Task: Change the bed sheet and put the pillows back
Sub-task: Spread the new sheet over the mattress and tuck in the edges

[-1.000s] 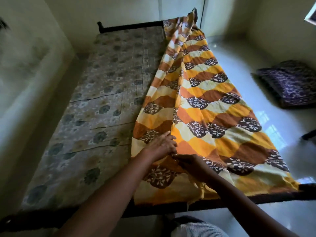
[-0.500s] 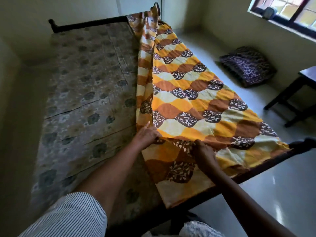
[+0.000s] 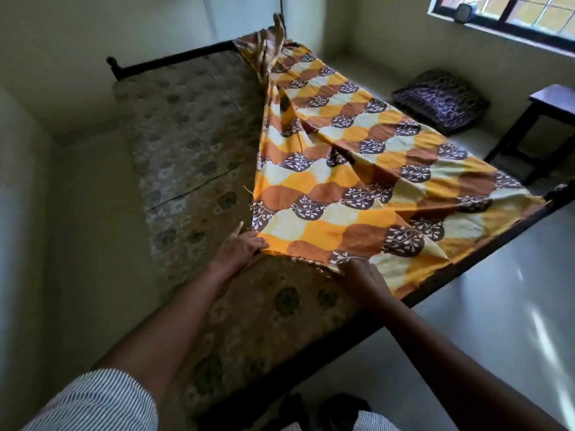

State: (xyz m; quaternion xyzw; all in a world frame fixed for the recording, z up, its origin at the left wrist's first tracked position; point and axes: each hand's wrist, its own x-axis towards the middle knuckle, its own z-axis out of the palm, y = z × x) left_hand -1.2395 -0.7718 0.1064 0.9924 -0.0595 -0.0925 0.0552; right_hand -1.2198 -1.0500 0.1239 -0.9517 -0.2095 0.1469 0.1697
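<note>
Fingers (image 3: 257, 244) of left hand (image 3: 238, 251) gripping sheet (image 3: 336, 194) at its near corner, right hand (image 3: 362, 279) pinching the near edge. Spread over the mattress's (image 3: 193, 157) right half, bunched up at the far rail (image 3: 174, 59).

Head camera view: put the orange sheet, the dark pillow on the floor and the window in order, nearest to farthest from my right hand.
1. sheet: on the bed, its near edge in the right hand.
2. pillow: on the floor, past the bed's right side.
3. window: high on the right wall, above the pillow.
</note>
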